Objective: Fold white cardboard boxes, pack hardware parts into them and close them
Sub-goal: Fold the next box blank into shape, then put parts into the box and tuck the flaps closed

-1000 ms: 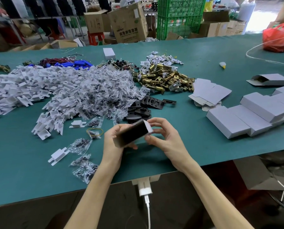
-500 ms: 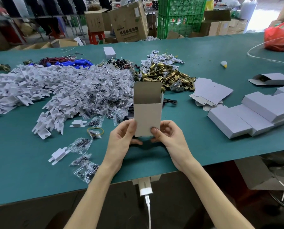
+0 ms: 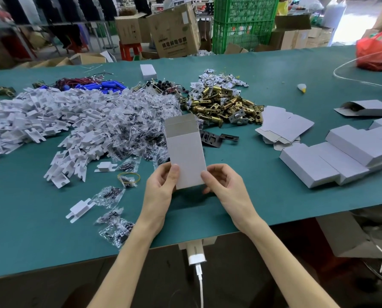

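Head view: a white cardboard box (image 3: 185, 156), already erected, is held over the near part of the table (image 3: 30, 207). The left hand (image 3: 161, 185) and right hand (image 3: 224, 185) pinch its lower corners, so its long axis stands upright, tilted away, with the open flap end farthest. The bottom closure is hidden, possibly tucked. Packing from the brass latches (image 3: 225, 105) and closing remain, while finished boxes (image 3: 341, 156) lie to the right.

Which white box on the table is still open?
The lone white cardboard box far right, beyond the stacked closed white boxes; its end flap gapes open.
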